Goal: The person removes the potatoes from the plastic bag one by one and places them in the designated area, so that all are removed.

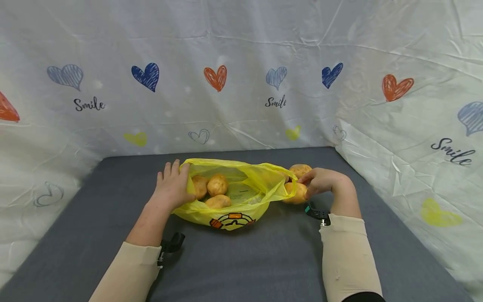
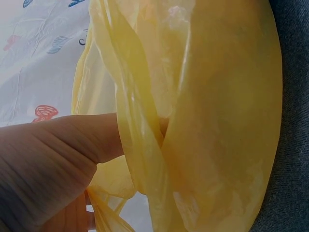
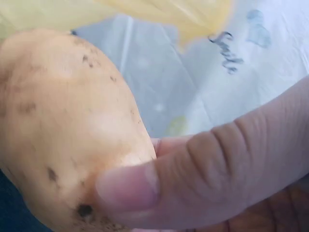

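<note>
A yellow plastic bag (image 1: 232,220) lies with its mouth spread wide and several potatoes (image 1: 217,185) inside. At its left edge my left hand (image 1: 170,188) holds the rim. In the left wrist view, the thumb (image 2: 104,137) goes in behind a fold of the yellow plastic. My right hand (image 1: 327,180) is at the bag's right edge and grips a potato (image 1: 296,194). Up close, the right thumb (image 3: 130,188) presses on this potato's spotted skin, while its other fingers are mostly hidden. Another potato (image 1: 300,169) lies just behind the held one.
The bag lies on a dark grey table (image 1: 234,268). A white curtain (image 1: 241,84) printed with hearts and "Smile" hangs along the back and both sides. Wrist cameras are strapped below the left (image 1: 173,243) and right (image 1: 318,212) hands.
</note>
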### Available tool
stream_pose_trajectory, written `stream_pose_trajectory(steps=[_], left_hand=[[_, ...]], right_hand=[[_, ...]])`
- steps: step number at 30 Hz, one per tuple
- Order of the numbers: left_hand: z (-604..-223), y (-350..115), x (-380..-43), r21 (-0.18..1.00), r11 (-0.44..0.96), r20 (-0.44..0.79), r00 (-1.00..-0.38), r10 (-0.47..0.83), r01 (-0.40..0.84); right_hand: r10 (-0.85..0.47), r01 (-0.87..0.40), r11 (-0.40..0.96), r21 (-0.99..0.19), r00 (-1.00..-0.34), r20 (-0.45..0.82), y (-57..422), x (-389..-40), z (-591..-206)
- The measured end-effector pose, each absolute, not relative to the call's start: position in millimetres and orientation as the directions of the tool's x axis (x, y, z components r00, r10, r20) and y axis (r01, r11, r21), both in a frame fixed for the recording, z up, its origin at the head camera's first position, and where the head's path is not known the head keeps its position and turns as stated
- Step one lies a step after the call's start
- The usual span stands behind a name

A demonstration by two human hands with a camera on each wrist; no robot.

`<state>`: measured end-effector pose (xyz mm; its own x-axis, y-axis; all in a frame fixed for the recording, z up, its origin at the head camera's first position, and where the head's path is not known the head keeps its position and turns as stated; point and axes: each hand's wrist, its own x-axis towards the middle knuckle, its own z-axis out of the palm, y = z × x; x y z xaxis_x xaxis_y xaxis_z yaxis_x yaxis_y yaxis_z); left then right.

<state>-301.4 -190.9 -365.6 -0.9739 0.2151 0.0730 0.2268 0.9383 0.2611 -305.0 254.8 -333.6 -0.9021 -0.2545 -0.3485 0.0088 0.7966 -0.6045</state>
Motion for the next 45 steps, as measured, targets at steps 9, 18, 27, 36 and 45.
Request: stream_pose_trajectory(steps=[9,18,27,36,45], left_hand=[[-364.9,-188.5,-302.5,0.248,0.941,0.076,-0.973,0.219,0.231],[-365.3,-188.0,-302.9,0.233,0.942,0.086,-0.970,0.226,0.241],[-365.9,-187.4,-302.4,0.238,0.944,0.075,-0.973,0.217,0.229],[-365.6,-187.0,-301.0,0.235,0.946,0.063,-0.974,0.217,0.226],[-365.0,-186.2,-300.2,0.236,0.945,0.068,-0.974,0.216,0.226]], right_hand=[[-0.348,-0.140,0.841,-0.522,-0.879,-0.325,225.3,-316.7,-342.0],[-0.356,-0.174,0.860,-0.480,-0.878,-0.320,218.1,-321.4,-347.5],[-0.308,-0.140,0.885,-0.444,-0.892,-0.331,217.0,-317.4,-343.2],[-0.134,-0.053,0.863,-0.502,-0.983,-0.126,213.7,-291.0,-309.4],[-0.242,-0.297,0.739,-0.605,-0.955,0.173,138.6,-270.5,-296.0]])
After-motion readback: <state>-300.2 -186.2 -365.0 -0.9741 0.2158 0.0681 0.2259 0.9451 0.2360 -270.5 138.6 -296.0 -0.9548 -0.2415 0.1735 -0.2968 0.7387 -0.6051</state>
